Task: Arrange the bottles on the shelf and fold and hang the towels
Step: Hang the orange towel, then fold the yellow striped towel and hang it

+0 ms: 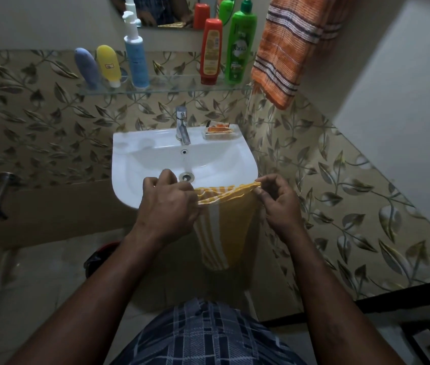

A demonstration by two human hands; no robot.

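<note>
Head view, with the white washbasin (129, 143) as reference. Above the washbasin, a glass shelf (171, 88) carries, left to right, a blue-grey tube (86, 68), a yellow tube (108, 65), a white-and-blue pump bottle (136, 61), a red bottle (210, 51) and a green bottle (240, 47). Above and right of the washbasin hangs an orange striped towel (287, 48). At the washbasin's near rim, the left hand (167, 204) grips one end of the top edge of a yellow towel (224, 227) and the right hand (278, 200) pinches the other. The cloth is yellow with white stripes, bunched along the top, and hangs narrow below the rim.
</note>
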